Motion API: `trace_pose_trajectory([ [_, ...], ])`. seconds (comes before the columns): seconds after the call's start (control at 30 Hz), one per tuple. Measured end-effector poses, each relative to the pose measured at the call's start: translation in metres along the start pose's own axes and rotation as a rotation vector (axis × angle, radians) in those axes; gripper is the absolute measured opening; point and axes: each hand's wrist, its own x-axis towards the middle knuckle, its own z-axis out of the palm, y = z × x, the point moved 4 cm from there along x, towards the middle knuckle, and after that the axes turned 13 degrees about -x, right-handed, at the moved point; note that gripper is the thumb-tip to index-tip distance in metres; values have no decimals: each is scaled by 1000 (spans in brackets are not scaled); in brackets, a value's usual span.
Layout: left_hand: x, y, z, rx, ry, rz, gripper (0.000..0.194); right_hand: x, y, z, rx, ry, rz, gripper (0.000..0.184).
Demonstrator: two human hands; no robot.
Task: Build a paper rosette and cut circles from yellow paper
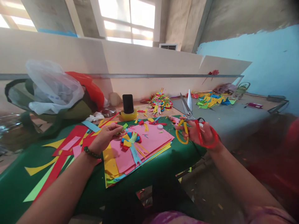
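A small green paper piece (pixel 125 126) is pinched between the thumb and finger of my left hand (pixel 108 133). Just below and to the right of those fingers, a paper rosette (pixel 130 140) of red, yellow, blue and green loops with a light blue tail lies on a stack of coloured sheets (pixel 149 147), pink on top. My right hand (pixel 198 132) is closed round a pair of scissors (pixel 187 109), raised over the table's right side. The blades point up and stand slightly apart; one handle is yellow, the other red.
Cut paper strips (pixel 52 168) fan out at the left on the green table cover (pixel 93 189). Behind stand a phone (pixel 128 104) on a yellow tape roll (pixel 128 115), a heap of finished rosettes (pixel 160 103) and a bag (pixel 58 109). Paper bunting (pixel 213 101) lies back right.
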Motion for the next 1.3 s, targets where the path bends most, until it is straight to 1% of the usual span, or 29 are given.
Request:
trace_pose_trajectory([
  [0.03, 0, -1, -1, -11, -1, 0, 49, -2, -7, 1, 21, -33, 3, 100],
  [0.13, -2, -1, 0, -27, -13, 10, 52, -12, -27, 13, 183, -230, 17, 102],
  [0.23, -7, -1, 7, -37, -59, 29, 52, -27, -38, 36, 352, -432, 7, 98],
  [0.37, -11, -2, 17, -111, -117, 28, 55, -46, -36, 78, 489, -640, -16, 91],
  [0.43, -12, -4, 20, -132, -141, 17, 56, -51, -31, 99, 518, -720, 5, 93],
  [0.5, -13, -5, 23, -132, -172, 10, 52, -53, -28, 115, 536, -773, 28, 94],
  [0.57, -14, -6, 25, -133, -196, 1, 50, -52, -26, 126, 539, -789, 47, 92],
  [0.67, -16, -7, 25, -136, -217, -14, 49, -49, -25, 135, 530, -778, 39, 88],
  [0.9, -21, -6, 28, -101, -276, -31, 50, -45, -28, 139, 572, -749, -14, 80],
  [1.03, -22, -9, 31, -30, -319, -37, 48, -46, -29, 140, 571, -730, -18, 84],
  [1.17, -23, -12, 33, 7, -329, -31, 51, -46, -28, 143, 576, -676, 30, 89],
  [1.3, -24, -10, 38, 73, -371, 15, 46, -47, -25, 150, 617, -648, 125, 88],
])
